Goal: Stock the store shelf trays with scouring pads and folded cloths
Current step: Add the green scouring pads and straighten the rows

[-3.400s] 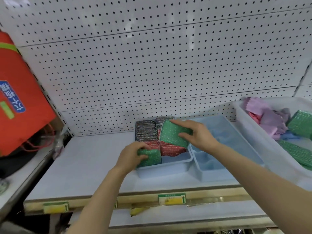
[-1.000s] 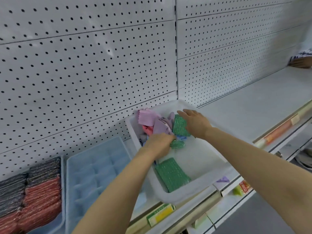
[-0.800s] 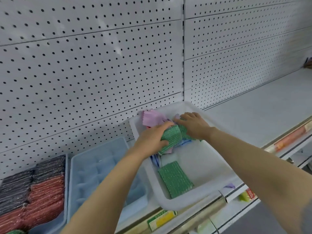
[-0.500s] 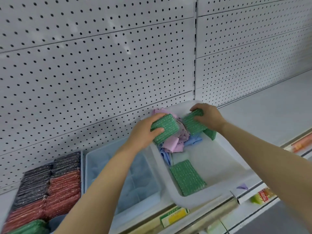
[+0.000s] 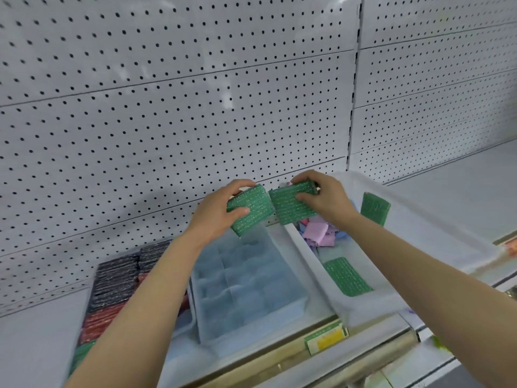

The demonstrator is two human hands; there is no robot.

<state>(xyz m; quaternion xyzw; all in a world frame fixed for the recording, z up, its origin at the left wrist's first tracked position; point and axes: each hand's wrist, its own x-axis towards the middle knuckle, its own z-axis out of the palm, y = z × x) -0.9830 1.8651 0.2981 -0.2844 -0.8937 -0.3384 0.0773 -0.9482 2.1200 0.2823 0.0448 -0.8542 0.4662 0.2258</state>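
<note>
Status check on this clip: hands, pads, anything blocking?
Left hand grips one green pad; right hand grips another. Both held above the empty blue tray and white bin. Nothing blocking.

- No readable txt, brand or nr anywhere in view.
- Price label [image 5: 326, 336] on shelf front rail, approx 5 o'clock from the empty blue tray [image 5: 246, 287]: green top strip w/ yellow patch below, print too blurred to read.
- Red-orange tag [image 5: 511, 249] at right frame edge, 3 o'clock from the white bin [image 5: 436, 242]: smeared, nothing legible.
</note>
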